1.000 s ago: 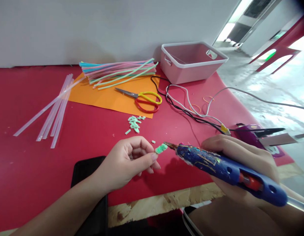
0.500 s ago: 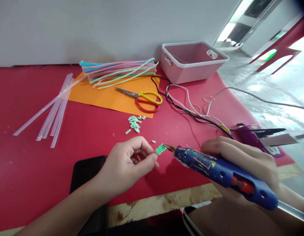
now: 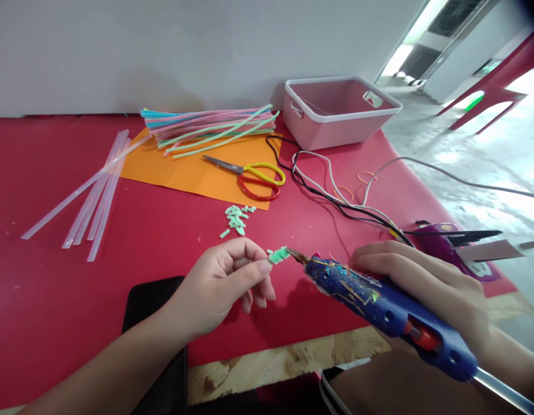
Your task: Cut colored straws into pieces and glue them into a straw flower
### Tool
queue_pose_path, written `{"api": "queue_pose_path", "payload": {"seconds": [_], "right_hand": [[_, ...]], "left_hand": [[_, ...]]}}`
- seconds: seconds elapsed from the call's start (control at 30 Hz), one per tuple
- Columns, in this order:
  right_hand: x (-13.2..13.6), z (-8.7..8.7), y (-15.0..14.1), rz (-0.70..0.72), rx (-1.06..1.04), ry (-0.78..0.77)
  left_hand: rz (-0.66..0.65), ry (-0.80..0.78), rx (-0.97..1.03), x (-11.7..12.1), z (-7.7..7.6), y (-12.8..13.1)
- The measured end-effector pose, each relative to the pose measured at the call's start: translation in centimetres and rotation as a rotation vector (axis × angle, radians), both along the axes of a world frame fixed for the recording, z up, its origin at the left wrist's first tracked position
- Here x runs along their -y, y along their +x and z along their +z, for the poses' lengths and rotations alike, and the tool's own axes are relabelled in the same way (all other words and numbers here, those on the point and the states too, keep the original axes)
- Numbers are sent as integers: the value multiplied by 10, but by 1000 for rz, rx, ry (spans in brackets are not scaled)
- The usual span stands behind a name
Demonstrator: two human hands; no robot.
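Observation:
Between thumb and forefinger, my left hand (image 3: 232, 282) pinches a small ridged green piece (image 3: 279, 255) that looks built up from short bits. My right hand (image 3: 426, 276) is wrapped round a blue hot glue gun (image 3: 357, 294), its body caked with dried glue and scraps. The gun's metal nozzle meets or nearly meets the right end of the green piece. A clear glue stick (image 3: 504, 389) juts from the back of the gun. Just beyond my left hand lies a small pile of cut green bits (image 3: 236, 219) on the red table.
Scissors (image 3: 249, 173) and a bundle of pastel pipe cleaners (image 3: 210, 129) lie on an orange sheet (image 3: 163, 173). Clear glue sticks (image 3: 96, 202) are at left, a pink basket (image 3: 336, 127) behind. Cables (image 3: 336, 196) cross the right side near a purple device (image 3: 448, 248). A black phone (image 3: 150, 300) lies below my left forearm.
My left hand has turned slightly and raised the green piece a little, its lower fingers now showing more. The glue gun's back end has dipped slightly while its nozzle stays at the piece.

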State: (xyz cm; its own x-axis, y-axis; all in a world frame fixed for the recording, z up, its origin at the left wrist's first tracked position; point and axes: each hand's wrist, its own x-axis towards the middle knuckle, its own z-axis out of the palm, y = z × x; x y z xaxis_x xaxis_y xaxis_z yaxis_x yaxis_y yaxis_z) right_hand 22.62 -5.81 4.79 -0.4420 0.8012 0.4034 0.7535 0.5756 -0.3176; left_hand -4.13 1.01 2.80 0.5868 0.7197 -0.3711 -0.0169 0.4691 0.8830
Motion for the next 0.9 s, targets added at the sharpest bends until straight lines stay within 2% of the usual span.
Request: {"api": "queue_pose_path", "payload": {"seconds": [0.2, 0.43, 0.6, 0.73, 0.9], "right_hand": [[-1, -1, -6, -22, 6, 17], [2, 1, -7, -40, -13, 16], [3, 7, -5, -54, -89, -34], [1, 11, -8, -94, -178, -92], [0, 10, -9, -149, -215, -165]], "left_hand": [[7, -131, 69, -2, 0, 0], [-23, -148, 83, -1, 0, 0], [-85, -70, 61, 0, -1, -1], [-71, 26, -39, 1, 1, -1], [-71, 26, -35, 3, 4, 0]]}}
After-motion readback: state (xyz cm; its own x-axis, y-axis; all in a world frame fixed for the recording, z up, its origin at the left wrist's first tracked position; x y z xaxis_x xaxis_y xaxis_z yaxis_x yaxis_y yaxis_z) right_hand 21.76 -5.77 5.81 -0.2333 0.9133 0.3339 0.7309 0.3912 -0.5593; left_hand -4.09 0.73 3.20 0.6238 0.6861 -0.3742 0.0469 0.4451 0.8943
